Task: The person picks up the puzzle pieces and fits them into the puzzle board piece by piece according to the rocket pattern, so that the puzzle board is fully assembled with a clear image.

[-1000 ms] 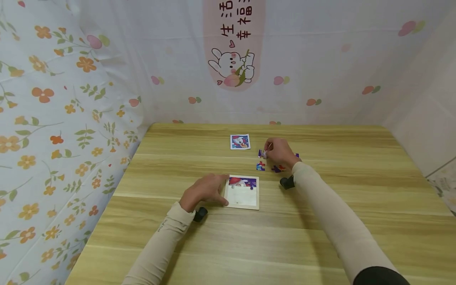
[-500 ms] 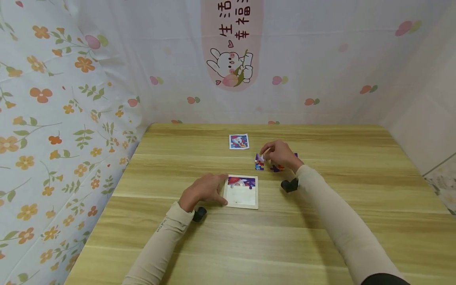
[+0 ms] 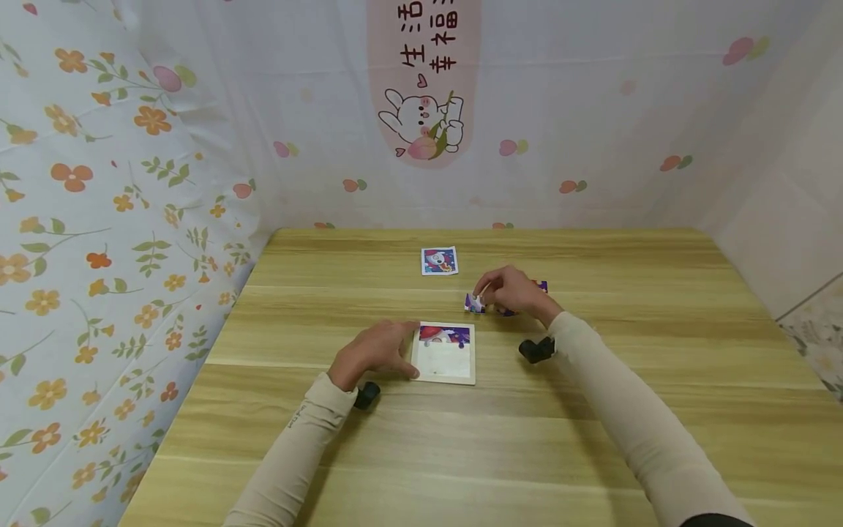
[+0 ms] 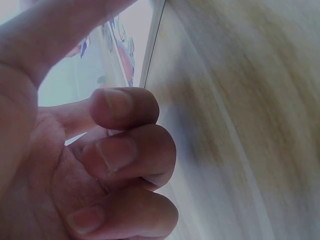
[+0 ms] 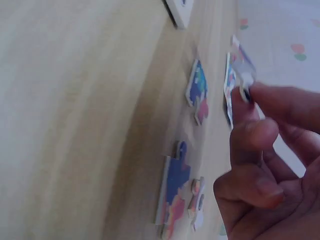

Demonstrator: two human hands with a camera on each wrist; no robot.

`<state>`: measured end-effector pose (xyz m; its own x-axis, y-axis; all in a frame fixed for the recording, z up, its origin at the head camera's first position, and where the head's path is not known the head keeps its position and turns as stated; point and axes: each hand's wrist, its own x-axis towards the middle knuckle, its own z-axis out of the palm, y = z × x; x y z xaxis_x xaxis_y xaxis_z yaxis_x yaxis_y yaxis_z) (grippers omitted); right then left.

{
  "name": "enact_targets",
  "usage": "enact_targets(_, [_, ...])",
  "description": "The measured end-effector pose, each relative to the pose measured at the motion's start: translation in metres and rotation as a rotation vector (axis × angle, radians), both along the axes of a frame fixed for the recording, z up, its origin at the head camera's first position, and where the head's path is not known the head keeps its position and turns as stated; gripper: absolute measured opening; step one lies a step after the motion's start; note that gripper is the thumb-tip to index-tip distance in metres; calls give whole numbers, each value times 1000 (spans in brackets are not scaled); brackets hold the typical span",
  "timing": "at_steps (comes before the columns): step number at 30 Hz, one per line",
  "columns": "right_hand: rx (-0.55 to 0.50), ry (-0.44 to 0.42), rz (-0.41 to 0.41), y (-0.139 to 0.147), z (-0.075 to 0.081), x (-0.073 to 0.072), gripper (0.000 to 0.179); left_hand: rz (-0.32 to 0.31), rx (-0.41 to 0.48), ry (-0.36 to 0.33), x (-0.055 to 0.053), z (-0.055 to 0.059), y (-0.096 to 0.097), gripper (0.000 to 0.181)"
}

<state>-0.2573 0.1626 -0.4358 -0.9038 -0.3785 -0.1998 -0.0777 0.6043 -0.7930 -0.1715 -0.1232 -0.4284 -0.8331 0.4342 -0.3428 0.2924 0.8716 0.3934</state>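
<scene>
Pinched in the right hand (image 3: pixel 514 291): a puzzle piece (image 5: pixel 244 61), pale w/ a bit of purple, lifted off the surface (image 3: pixel 408 454) by the look. Blurred in the right-wrist view, so long axis hard to call; prob. tilted, not flat. Thumb and forefinger closed on it, other fingers bent, w/ nothing else seen in them.

Near left of that, approx. mid-surface: the tray (image 3: pixel 444 360), flat, roughly square, so no real long axis. Far strip filled w/ joined pieces (image 3: pixel 435 334), red and purple; near part bare. Key relation, prob.: bare part to the near left of the held piece, w/ a gap of surface btwn, tray and piece apart. Right hand nearer the piece, left hand (image 3: pixel 375 350) nearer the tray.

Left hand at tray's left edge, thumb by near corner, forefinger by far corner, spread wide; rest loosely curled on nothing. Judged a steadying touch, not a grasp.

Around the right hand, flat: blue piece w/ pink tab (image 5: pixel 198 82), dark blue piece w/ orange (image 5: pixel 175 180), small pale piece (image 5: pixel 197 202). Total count unclear, partly hidden in head view.

Farther out, beyond tray: picture card (image 3: pixel 439 260), flat. Past far edge: white cloth (image 3: pixel 579 110) w/ fruit prints.
</scene>
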Motion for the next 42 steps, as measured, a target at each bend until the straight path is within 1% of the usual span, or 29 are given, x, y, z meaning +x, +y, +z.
enact_targets(6, [-43,-41,77,-2,-4,5,15,-11,-7,1,-1,0,0,92])
enact_targets(12, [-44,-49,118,-8,-2,13,13,-9,-3,-5,0,1,1,92])
enact_targets(16, [-60,-40,149,-13,-2,18,13,1,-11,-21,0,1,1,93])
enact_targets(19, [-73,-35,157,-18,-2,20,13,1,-17,-26,-1,1,2,93])
enact_targets(23, [-59,-13,169,-25,-2,24,11,0,-16,-26,-2,1,2,92])
enact_targets(27, [-46,24,207,-36,-2,28,11,2,-17,-32,-2,2,3,92])
enact_targets(34, [-46,48,261,-53,-5,39,13,2,-8,-40,-2,1,3,93])
enact_targets(38, [-52,50,292,-61,-8,43,14,5,4,-42,-2,0,3,93])
enact_targets(42, [-64,35,302,-69,-10,46,14,5,8,-39,-1,1,2,92])
